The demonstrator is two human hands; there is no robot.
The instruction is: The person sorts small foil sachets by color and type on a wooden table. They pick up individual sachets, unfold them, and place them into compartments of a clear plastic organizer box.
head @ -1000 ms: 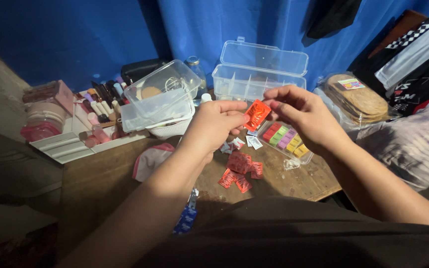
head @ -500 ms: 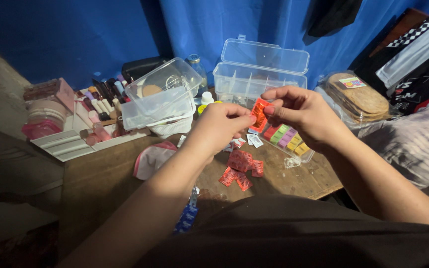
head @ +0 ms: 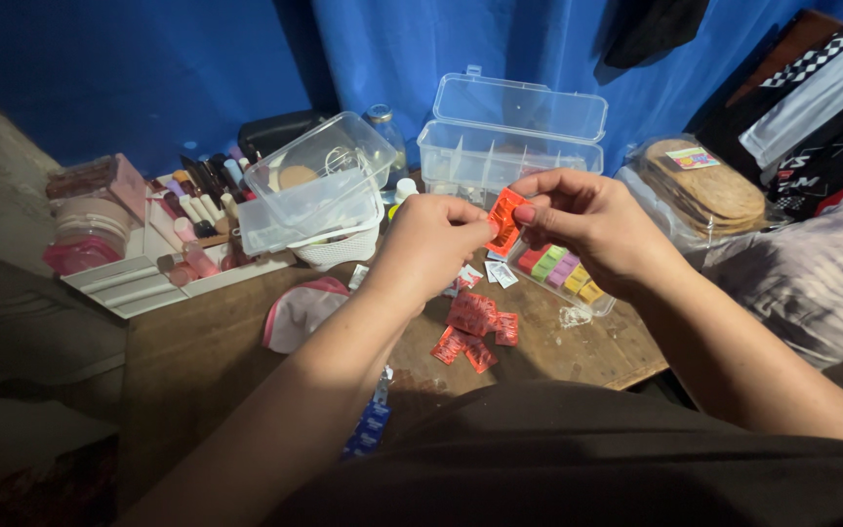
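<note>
On the wooden table [head: 578,356], a pile of red sachets [head: 473,327] lies below the hands, with a row of coloured blocks [head: 560,268] to its right and a pink-edged pouch [head: 302,310] to its left. Behind stand an open clear compartment box [head: 509,146] and a tilted clear tub [head: 316,185] on a white basket [head: 336,252]. Nothing blocks the hands. Above the table, the left hand [head: 431,244] and right hand [head: 592,226] each pinch one red sachet [head: 506,221] between thumb and fingertips, closed tight on its opposite edges.
</note>
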